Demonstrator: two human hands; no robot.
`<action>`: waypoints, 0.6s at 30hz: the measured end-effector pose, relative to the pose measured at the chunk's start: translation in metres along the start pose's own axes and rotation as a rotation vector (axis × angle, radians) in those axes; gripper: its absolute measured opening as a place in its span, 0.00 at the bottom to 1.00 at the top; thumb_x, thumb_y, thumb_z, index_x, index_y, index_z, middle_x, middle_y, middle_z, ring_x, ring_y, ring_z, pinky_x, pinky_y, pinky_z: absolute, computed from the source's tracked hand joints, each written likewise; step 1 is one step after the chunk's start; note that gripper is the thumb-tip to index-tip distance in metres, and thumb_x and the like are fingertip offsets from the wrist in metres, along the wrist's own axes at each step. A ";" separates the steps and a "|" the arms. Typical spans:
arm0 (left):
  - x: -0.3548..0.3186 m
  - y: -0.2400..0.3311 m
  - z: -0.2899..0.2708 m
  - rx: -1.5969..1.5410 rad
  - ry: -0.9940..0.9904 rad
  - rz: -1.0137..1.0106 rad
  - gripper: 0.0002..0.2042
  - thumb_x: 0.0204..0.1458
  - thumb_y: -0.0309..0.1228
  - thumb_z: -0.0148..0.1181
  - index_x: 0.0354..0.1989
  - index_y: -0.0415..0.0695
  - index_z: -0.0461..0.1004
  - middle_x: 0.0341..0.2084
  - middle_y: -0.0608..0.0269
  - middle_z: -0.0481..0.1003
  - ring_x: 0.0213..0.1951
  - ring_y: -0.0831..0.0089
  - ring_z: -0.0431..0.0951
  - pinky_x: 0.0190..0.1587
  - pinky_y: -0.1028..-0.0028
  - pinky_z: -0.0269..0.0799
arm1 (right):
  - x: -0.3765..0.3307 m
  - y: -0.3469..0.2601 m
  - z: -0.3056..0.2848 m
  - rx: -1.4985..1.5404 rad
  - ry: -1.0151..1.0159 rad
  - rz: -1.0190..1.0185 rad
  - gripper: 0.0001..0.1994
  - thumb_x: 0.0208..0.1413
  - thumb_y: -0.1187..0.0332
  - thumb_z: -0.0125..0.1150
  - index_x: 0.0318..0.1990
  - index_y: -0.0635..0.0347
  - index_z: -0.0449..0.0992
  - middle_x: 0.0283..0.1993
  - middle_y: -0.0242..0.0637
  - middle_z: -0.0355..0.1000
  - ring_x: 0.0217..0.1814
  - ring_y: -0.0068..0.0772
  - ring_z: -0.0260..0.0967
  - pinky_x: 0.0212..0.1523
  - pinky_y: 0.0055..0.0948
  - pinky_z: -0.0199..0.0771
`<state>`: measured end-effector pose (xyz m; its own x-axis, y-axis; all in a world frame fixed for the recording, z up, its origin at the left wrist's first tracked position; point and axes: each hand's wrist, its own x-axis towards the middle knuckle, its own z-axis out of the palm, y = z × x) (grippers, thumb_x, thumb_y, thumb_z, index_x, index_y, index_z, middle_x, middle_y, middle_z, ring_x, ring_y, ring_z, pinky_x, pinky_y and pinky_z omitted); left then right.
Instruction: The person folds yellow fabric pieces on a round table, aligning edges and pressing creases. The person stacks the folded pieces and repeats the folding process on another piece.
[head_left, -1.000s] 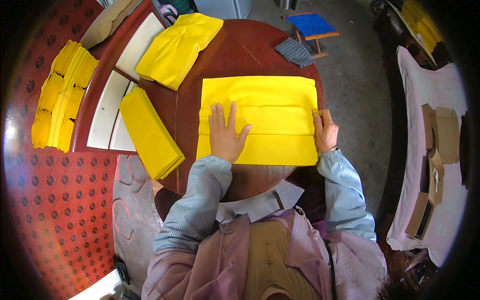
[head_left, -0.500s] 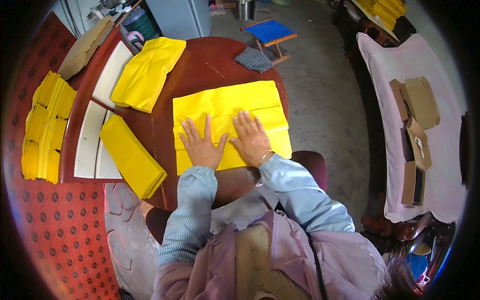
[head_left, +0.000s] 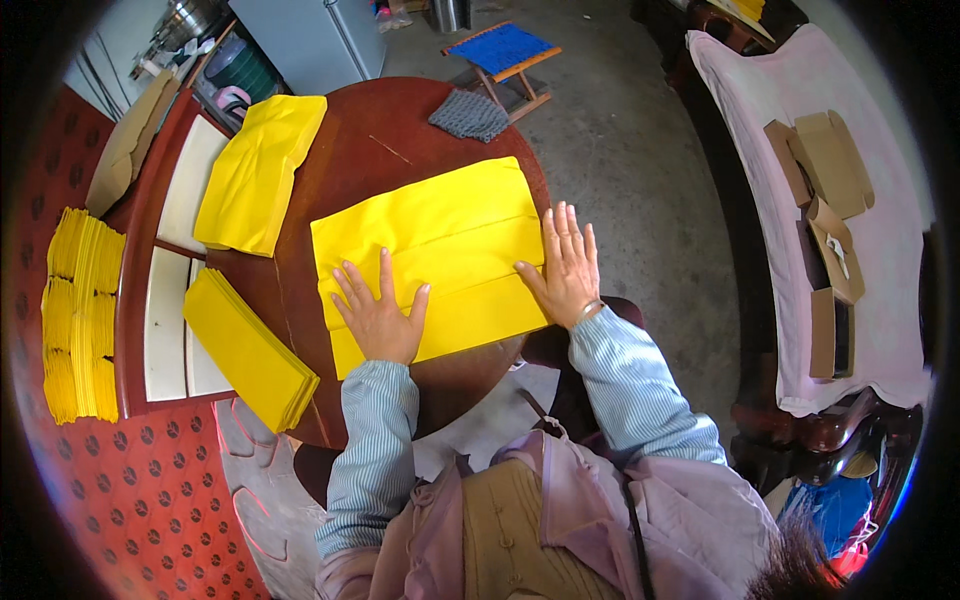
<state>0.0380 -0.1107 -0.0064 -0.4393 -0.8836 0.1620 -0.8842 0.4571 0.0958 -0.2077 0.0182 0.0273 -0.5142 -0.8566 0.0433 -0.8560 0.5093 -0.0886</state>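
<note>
A yellow sheet (head_left: 430, 235), paper or thin cloth with fold creases across it, lies spread on the round reddish-brown table (head_left: 385, 120). My left hand (head_left: 380, 315) rests on its near left part, fingers spread, holding nothing. At the sheet's right edge is my right hand (head_left: 568, 265), open too, its thumb over the sheet and its other fingers just past the edge. To the left lies a stack of folded yellow pieces (head_left: 250, 350), set at a slant and reaching over the table's near edge. Farther back sits another yellow pile (head_left: 262, 175), wider and wrinkled.
Tall yellow stacks (head_left: 82, 315) stand at the far left beyond a white-panelled wooden piece (head_left: 165, 320). A grey knitted mat (head_left: 470, 115) lies at the table's far edge, near a blue folding stool (head_left: 503, 50). Open cardboard boxes (head_left: 830, 165) rest on a pink-covered seat (head_left: 750, 80) at right.
My right hand has slid rightward from the middle of the sheet to its right edge. My left hand stays on the sheet's near left part. The whole view has shifted a little.
</note>
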 end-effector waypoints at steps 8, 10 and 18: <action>-0.002 -0.001 0.001 -0.029 0.050 0.031 0.40 0.63 0.60 0.53 0.80 0.58 0.54 0.78 0.29 0.41 0.80 0.36 0.36 0.77 0.35 0.31 | -0.005 -0.024 0.015 0.039 0.149 -0.237 0.39 0.70 0.47 0.53 0.77 0.69 0.55 0.83 0.52 0.50 0.88 0.45 0.39 0.85 0.48 0.32; -0.001 -0.001 0.001 -0.024 0.050 0.034 0.39 0.64 0.60 0.53 0.80 0.58 0.53 0.78 0.29 0.41 0.80 0.36 0.36 0.77 0.35 0.32 | 0.004 -0.016 0.015 0.017 0.006 -0.183 0.39 0.73 0.44 0.47 0.78 0.66 0.53 0.84 0.49 0.47 0.88 0.44 0.38 0.85 0.46 0.30; -0.002 -0.001 0.001 -0.018 0.073 0.047 0.40 0.64 0.60 0.53 0.81 0.58 0.52 0.79 0.30 0.40 0.80 0.36 0.37 0.76 0.35 0.32 | 0.002 0.001 -0.003 0.215 0.258 -0.142 0.24 0.69 0.58 0.57 0.68 0.57 0.72 0.73 0.43 0.64 0.77 0.45 0.55 0.79 0.54 0.46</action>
<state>0.0393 -0.1094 -0.0074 -0.4667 -0.8519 0.2377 -0.8597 0.5001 0.1042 -0.2095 0.0174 0.0299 -0.4113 -0.8543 0.3178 -0.9030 0.3346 -0.2694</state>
